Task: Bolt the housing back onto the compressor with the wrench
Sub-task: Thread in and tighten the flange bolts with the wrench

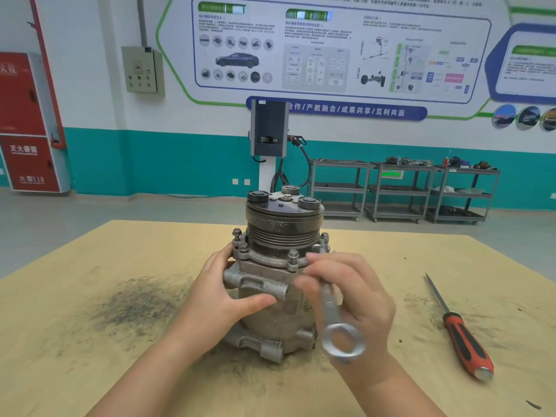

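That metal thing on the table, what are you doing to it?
It's a compressor standing upright on the table. The left hand steadies its side while the right hand holds a wrench beside the bolts on the housing. A screwdriver lies unused to the right.

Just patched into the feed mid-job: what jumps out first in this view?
The grey compressor stands upright at the middle of the wooden table, its housing bolts sticking up around the flange. The left hand steadies its side while the right hand holds a blurred wrench in front. A red-handled screwdriver lies at right.
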